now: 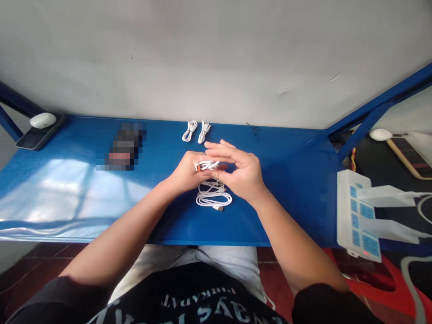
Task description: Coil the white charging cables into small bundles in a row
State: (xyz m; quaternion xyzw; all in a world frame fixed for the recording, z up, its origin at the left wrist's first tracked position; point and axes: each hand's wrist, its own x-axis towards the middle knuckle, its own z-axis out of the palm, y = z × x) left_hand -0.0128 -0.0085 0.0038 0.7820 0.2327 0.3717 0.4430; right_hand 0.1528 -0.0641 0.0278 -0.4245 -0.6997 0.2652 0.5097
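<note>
Between my two hands, above the middle of the blue table, is a bunched white cable [209, 165] with an orange-lined plug end. My left hand [189, 173] grips its left side, fingers closed round it. My right hand [241, 168] holds the right side between thumb and fingers. Just below the hands, a loosely coiled white cable [213, 199] with a USB plug lies on the table, partly hidden by them. Two tied white cable bundles, one on the left [189, 131] and one on the right [204, 132], lie beyond my hands.
The blue table [297, 189] meets a grey wall. A pixelated dark object [124, 146] lies left, with a black tray [40, 137] at the far left. Thin black ties [254, 130] lie near the wall. A white power strip [344, 216] with chargers stands right.
</note>
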